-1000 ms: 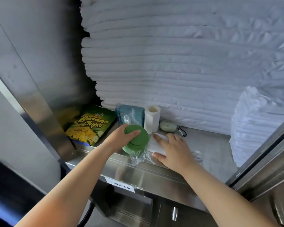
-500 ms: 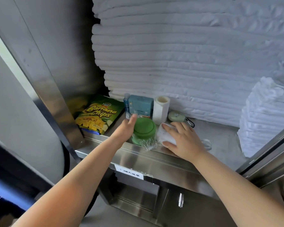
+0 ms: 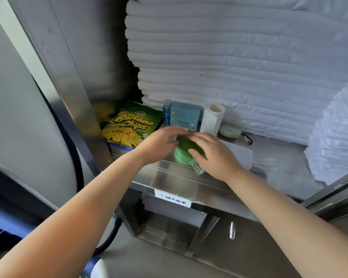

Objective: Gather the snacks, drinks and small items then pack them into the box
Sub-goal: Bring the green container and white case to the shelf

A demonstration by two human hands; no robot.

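The right hand (image 3: 215,155) is leaving the white flat pad (image 3: 239,153) and sliding toward 9 o'clock onto the green round container (image 3: 184,152), its fingers now lying across the top and its thumb against the near side, so the pad is showing bare at the container's 3 o'clock. The left hand (image 3: 161,145), half a second ago spread at the container's 9 o'clock side, is reaching its fingers (blurred) over the rim at about 11 o'clock.

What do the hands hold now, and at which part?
The right hand grips the green round pack across its top, thumb on its near side; the blurred left hand touches its left edge.
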